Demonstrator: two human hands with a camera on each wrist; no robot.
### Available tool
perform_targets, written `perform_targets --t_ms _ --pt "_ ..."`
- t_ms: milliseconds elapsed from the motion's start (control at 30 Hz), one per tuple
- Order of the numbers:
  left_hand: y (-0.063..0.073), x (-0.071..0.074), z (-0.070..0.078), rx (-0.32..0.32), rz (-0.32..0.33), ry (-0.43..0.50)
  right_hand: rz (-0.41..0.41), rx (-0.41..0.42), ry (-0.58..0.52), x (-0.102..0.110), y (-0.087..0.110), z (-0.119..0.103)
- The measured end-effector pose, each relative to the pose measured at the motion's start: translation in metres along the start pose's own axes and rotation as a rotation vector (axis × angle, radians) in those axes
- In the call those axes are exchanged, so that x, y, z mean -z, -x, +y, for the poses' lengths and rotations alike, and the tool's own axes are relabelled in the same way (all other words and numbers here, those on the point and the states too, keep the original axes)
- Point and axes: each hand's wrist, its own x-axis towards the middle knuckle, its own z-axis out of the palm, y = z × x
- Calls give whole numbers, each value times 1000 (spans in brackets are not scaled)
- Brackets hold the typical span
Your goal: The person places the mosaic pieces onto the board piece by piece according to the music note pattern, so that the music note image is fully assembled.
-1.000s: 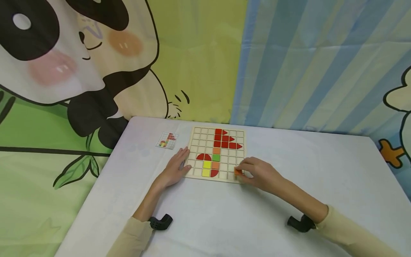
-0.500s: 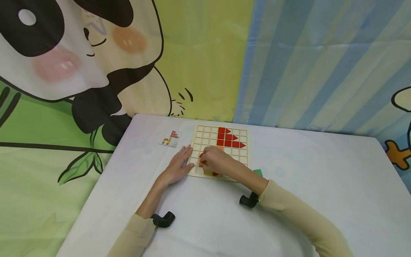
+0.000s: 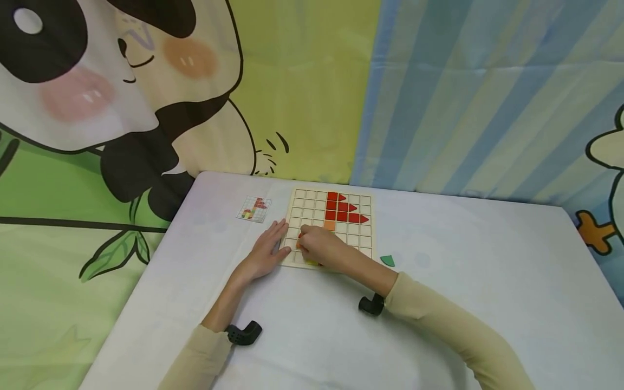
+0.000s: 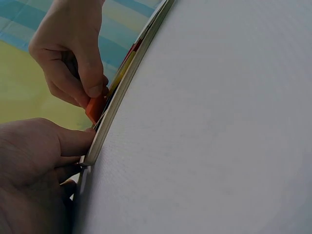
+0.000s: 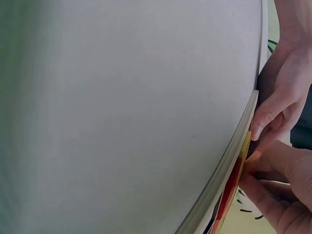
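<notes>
A square wooden grid board (image 3: 305, 205) lies on the table. My right hand (image 3: 322, 245) pinches an orange block (image 4: 95, 109) between thumb and fingers, low on the board's left part. That block touches or nearly touches the board; which cannot be made out. Along the board's left edge my left hand (image 3: 263, 254) rests with fingers stretched out, its thumb at the rim. Red blocks (image 3: 337, 208) with pointed ends form rows at the top of the board, with an orange square (image 3: 329, 225) below them. My right hand hides most lower pieces; a yellow piece (image 5: 245, 145) shows in the right wrist view.
A small printed pattern card (image 3: 254, 209) lies left of the board. Just off the board's right side is a green quarter-round piece (image 3: 387, 260). The white table (image 3: 463, 260) meets a printed cloth backdrop behind. Each wrist carries a black device (image 3: 245, 333).
My right hand has carried the orange block from the board's lower right corner to its lower left part. The green piece has come into sight. My left hand stays in place.
</notes>
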Motion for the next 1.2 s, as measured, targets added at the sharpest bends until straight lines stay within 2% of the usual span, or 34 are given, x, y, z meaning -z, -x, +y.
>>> perform_targets --t_ms 267,533,767,833,933,1067,1200 --pt "-1 1 -1 27 -25 9 13 8 37 -4 0 2" --pt "-3 1 0 28 -29 2 2 -11 4 2 3 1" --pt "-1 2 -1 31 -18 3 -54 39 190 3 4 -7" --pt "-1 2 -1 30 -12 3 -53 33 173 6 8 -6" --pt "-1 1 -1 33 -17 9 1 40 65 13 22 1" --pt "-2 -1 1 49 -20 21 140 53 -39 26 59 17" --pt "-1 -2 1 64 -22 18 190 -63 -55 31 108 39"
